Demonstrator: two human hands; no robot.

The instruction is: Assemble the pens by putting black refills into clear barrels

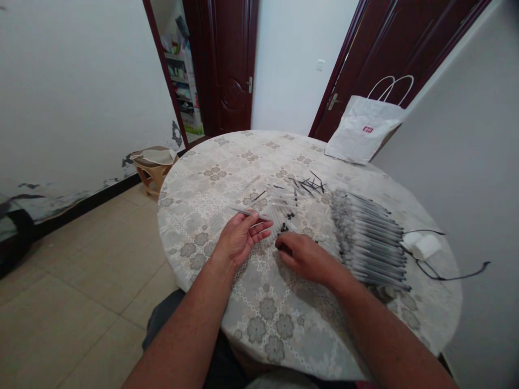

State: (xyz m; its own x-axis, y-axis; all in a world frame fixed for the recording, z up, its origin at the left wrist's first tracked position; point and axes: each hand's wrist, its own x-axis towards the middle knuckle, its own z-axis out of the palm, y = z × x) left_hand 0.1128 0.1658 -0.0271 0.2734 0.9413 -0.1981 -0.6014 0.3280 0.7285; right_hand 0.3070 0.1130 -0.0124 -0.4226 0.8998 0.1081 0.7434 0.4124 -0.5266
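My left hand (242, 236) holds a thin clear pen barrel (247, 212) between thumb and fingers, just above the round table (227, 162). My right hand (302, 255) rests fingers-down on the cloth, its fingertips closed on something small and dark that I cannot make out. Between and beyond the hands lies a loose pile of clear pen barrels (279, 208) with small black caps (286, 228). Thin black refills (308, 185) are scattered farther back. To the right of my right hand is a long row of assembled pens (371, 240) lying side by side.
A white paper bag (363, 132) stands at the table's far right against a dark red door. A white roll (424, 246) and a black cord (450, 276) lie near the right edge. A small stool (154, 167) stands on the tiled floor at left.
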